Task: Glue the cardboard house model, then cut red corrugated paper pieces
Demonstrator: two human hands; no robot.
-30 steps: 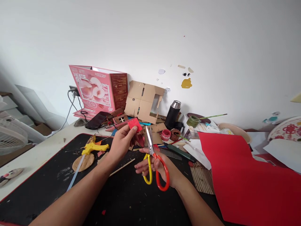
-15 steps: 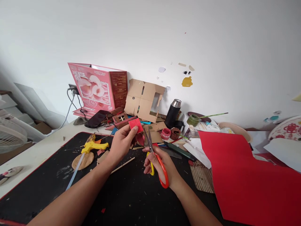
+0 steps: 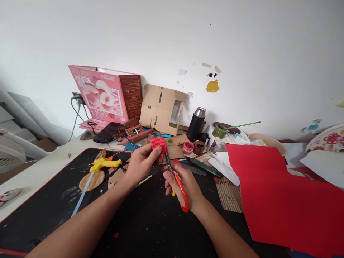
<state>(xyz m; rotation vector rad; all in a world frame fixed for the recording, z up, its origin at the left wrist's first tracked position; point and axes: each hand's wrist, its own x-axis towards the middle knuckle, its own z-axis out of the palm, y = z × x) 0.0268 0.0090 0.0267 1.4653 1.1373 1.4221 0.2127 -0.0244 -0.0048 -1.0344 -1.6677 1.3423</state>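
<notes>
Between the thumb and fingers of my left hand (image 3: 143, 161) is a small piece of red corrugated card (image 3: 158, 144), its ridged face turned up. My right hand (image 3: 185, 184) grips scissors (image 3: 182, 193) with one orange and one yellow handle loop. The blades point up and away from me, close together, and lie at the right edge of the card. Whether they are cutting into it I cannot tell. Both hands are raised over the black mat (image 3: 145, 225). A tiny red scrap (image 3: 116, 235) lies on the mat nearer to me.
At left, a yellow glue gun (image 3: 103, 165) rests by a wooden disc (image 3: 94, 181). Behind stand a pink box (image 3: 103, 96), cut cardboard (image 3: 163, 111), a black thermos (image 3: 196, 125) and paint jars (image 3: 188, 147). Large red paper (image 3: 282, 193) covers the right side.
The scissor blades have drawn closer together, and their handles have closed up in my right hand. The red card has tilted slightly. My view has shifted a little.
</notes>
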